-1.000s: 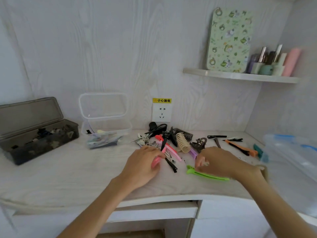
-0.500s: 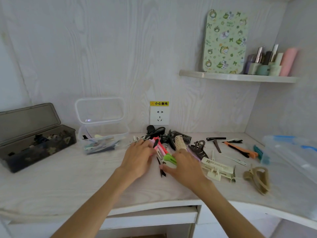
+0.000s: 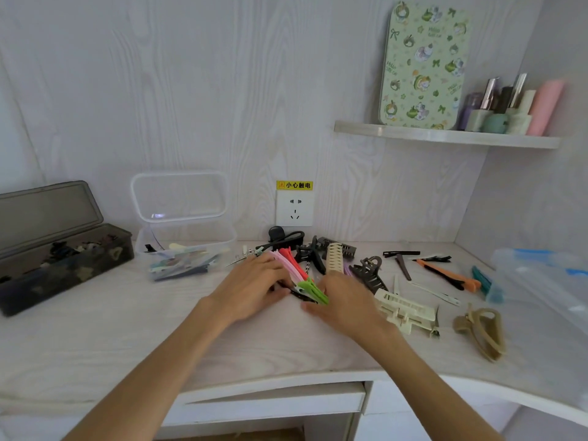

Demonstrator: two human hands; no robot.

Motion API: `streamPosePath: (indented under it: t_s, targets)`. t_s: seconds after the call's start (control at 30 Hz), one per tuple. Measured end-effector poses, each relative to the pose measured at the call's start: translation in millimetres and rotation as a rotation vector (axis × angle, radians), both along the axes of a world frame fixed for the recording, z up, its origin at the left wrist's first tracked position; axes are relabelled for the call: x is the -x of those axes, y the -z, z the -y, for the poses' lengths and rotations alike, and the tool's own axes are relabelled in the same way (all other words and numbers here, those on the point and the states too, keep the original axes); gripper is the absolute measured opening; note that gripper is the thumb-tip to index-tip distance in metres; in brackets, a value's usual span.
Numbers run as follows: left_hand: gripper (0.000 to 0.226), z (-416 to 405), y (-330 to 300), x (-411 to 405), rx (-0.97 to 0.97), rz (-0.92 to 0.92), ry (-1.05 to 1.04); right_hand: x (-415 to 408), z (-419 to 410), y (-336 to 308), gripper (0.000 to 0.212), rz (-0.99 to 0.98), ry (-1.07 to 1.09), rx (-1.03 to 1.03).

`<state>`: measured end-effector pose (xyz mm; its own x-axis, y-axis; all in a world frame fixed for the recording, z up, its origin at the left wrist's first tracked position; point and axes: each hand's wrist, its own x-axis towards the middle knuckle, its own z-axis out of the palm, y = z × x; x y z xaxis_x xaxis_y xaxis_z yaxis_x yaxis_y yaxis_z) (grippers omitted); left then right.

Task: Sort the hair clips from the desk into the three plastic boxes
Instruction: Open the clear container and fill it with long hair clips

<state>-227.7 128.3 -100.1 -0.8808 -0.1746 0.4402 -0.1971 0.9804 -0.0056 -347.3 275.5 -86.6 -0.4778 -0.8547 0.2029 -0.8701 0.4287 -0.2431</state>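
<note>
Gathering seems to be the aim: both hands meet at the middle of the tabletop (image 3: 95, 338), closing from either side on a bundle of long flat clips (image 3: 294, 272), pink, red and green, that lie side by side and point the same way. The left hand (image 3: 251, 286) rests over the bundle's left side with fingers curved onto the pink ones; the right hand (image 3: 342, 302) comes in from the right, its fingertips at the green clip (image 3: 313, 291). Whether either hand truly grips or only presses the clips together I cannot tell, since the fingers hide the contact. Lining up like clips this way would let them go into one box in a single lift, I judge. The clear box (image 3: 186, 249), lid propped open against the wall, already holds similar flat clips, so it looks like the likely home. The dark box (image 3: 63, 259) far left, also open, holds small dark pieces, too murky to name. A third box (image 3: 541, 281) with blue trim sits at the right edge. Claw clips (image 3: 369, 272) and a cream comb-like clip (image 3: 404, 308) lie unsorted just right of the hands, with a tan claw (image 3: 483, 329) farther out, so much sorting remains.
</note>
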Motion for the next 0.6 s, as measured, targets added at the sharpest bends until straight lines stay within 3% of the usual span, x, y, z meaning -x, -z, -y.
streamPosePath:
  t_s: [0.13, 0.37, 0.43, 0.6]
  targets:
    - [0.018, 5, 4, -2, -0.075, -0.076, 0.062, 5, -6, 0, 0.028, 0.13, 0.032, 0.068]
    - [0.01, 4, -1, -14, -0.297, -0.272, 0.138, 26, -10, -19, 0.034, 0.569, -0.151, -0.08]
    - [0.017, 10, -6, -24, -0.296, -0.365, 0.024, 27, -10, -18, 0.037, 0.612, -0.161, -0.05]
    - [0.016, 41, -20, -56, -0.114, -0.885, -0.624, -2, 33, -24, 0.028, 0.456, -0.174, 0.325]
